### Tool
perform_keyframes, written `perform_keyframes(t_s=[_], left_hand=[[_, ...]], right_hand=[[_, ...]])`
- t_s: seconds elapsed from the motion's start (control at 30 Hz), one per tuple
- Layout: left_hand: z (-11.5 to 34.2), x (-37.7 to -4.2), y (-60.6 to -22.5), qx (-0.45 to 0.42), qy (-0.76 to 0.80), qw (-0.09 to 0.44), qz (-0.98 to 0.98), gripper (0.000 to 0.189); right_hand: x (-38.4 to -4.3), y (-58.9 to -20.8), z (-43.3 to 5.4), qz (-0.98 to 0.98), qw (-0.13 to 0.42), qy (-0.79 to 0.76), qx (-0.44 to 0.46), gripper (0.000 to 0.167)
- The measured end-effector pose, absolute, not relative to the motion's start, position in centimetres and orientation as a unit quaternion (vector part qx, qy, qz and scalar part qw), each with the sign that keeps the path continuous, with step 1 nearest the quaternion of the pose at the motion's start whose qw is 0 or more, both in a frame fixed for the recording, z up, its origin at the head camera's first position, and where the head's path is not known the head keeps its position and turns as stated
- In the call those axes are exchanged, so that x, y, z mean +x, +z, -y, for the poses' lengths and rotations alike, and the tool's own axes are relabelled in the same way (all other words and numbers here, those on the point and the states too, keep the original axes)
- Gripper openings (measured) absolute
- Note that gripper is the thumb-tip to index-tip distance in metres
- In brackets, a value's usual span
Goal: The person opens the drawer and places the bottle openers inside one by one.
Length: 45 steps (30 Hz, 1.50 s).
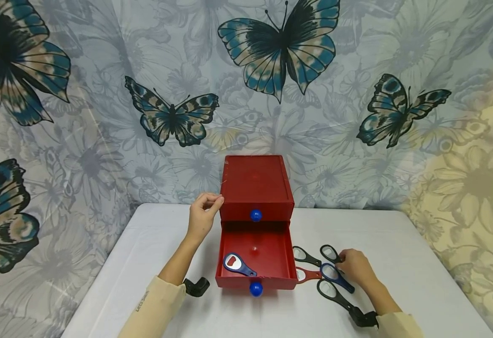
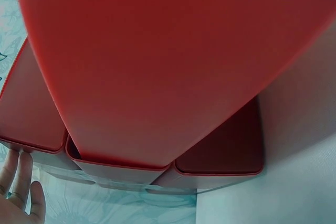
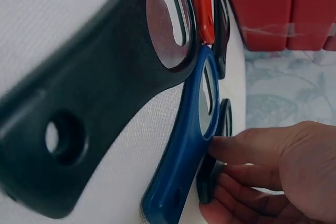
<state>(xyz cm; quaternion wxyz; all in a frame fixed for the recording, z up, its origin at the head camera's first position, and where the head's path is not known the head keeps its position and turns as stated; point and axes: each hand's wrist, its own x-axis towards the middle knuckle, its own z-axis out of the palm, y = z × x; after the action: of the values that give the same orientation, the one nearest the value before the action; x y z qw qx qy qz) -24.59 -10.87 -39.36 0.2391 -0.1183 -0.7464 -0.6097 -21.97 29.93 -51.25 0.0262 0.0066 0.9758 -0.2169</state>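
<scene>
A red drawer unit [image 1: 256, 180] stands on the table with its middle drawer [image 1: 267, 256] pulled out. In that drawer lies a blue bottle opener [image 1: 245, 268]. My left hand [image 1: 204, 216] rests its straight fingertips against the unit's upper left edge; the left wrist view shows those fingers [image 2: 21, 174] too. Right of the drawer my right hand [image 1: 356, 268] pinches a black bottle opener [image 1: 329, 253] by its handle, partly hidden by a second blue opener [image 3: 181, 161]. Around it lie a red opener [image 1: 311, 274] and two more black ones, the nearer one [image 1: 335, 295] close to my wrist.
Blue ball knobs [image 1: 256, 216] mark the drawer fronts. A white cloth covers the table [image 1: 398, 249], and a butterfly-print curtain [image 1: 305, 155] hangs right behind the unit. Black wrist cameras [image 1: 197, 287] stick out beside both sleeves.
</scene>
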Motion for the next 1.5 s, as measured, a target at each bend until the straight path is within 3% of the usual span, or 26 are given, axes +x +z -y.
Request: perform_keyframes(t_s=[0.3,0.47,0.73,1.5], left_hand=[[10.9,-25.1,-39.9,-0.114,-0.614,0.235,0.744,0.015],[10.8,-24.6,-39.3,-0.117,-0.614,0.240,0.743,0.014],[10.9,-24.4,-39.1,-0.118,-0.611,0.237,0.746,0.014],[10.8,-24.4,-39.0,-0.119,-0.615,0.236,0.743,0.014]], right_hand=[[-22.2,-51.4,-30.7,-0.968,0.023,-0.249,0.001,0.025],[-22.2,-50.7,-30.7,-0.951,0.047,-0.306,0.023,0.024],[-22.1,-47.5,-29.8,-0.929,0.056,-0.365,0.028,0.031],[-19.8,-39.1,-24.5,-0.916,0.004,-0.394,-0.076,0.029]])
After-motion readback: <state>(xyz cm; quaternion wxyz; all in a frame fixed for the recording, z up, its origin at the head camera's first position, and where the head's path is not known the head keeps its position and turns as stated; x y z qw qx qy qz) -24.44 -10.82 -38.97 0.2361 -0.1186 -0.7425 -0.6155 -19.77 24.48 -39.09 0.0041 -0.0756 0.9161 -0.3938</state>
